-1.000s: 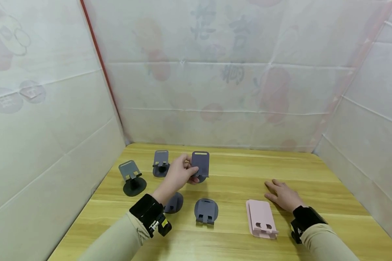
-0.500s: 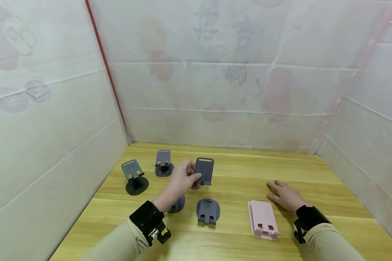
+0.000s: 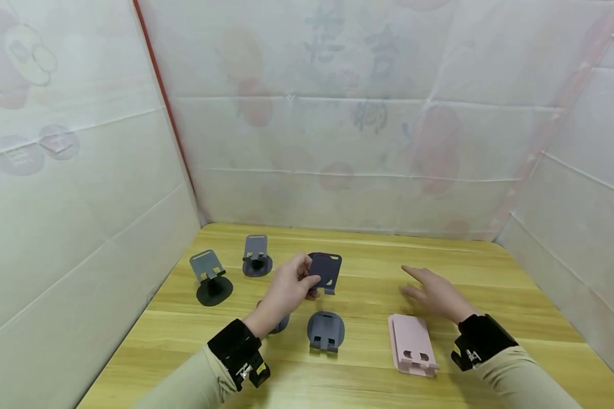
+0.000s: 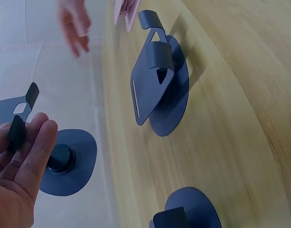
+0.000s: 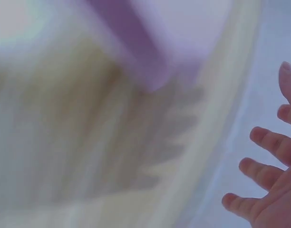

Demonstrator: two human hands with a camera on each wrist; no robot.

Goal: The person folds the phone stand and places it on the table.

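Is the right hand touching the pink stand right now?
Apart. In the head view the right hand is lifted with straight fingers, beyond the far end of the pink stand, and bare wood of the table shows between them.

The table [image 3: 440,267] is wood with a warm yellow tone, visible grain running across it, and a smooth, slightly satin finish. The dark blue phone stand plate [image 3: 326,268] pinched in the left hand [image 3: 286,289] looks like thin, matt plastic or coated sheet; which one cannot be told. The folded grey-blue phone stand [image 3: 326,331] lying on the table has the same matt, smooth surface, as do the two upright stands [image 3: 211,277] behind it. The pink phone stand [image 3: 412,343] looks like smooth matt plastic. Both sleeves [image 3: 184,380] are soft beige cloth, with black wrist straps [image 3: 235,349]. The surrounding walls [image 3: 337,130] are thin, creased white sheeting with faint printed shapes showing through.
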